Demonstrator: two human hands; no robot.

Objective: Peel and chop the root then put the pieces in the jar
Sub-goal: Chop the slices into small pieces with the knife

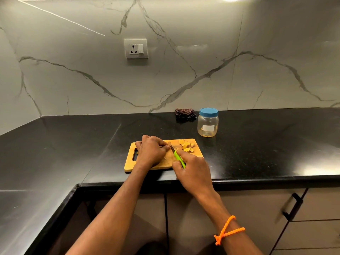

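Observation:
A wooden cutting board (197, 153) lies on the black counter. My left hand (151, 151) rests on the board with curled fingers pinching a small piece of root (168, 144), mostly hidden under the fingertips. My right hand (193, 168) grips a green-handled knife (179, 159), its blade pointing up to the root beside my left fingertips. Several yellow chopped pieces (186, 145) lie at the board's far right. A clear plastic jar (207, 124) with a blue lid on it stands behind the board to the right.
A folded dark cloth (184, 114) lies against the marble wall, left of the jar. A wall socket (136, 48) sits above. The counter edge (257, 178) runs just in front of the board, with cabinet doors and a black handle (292, 207) below.

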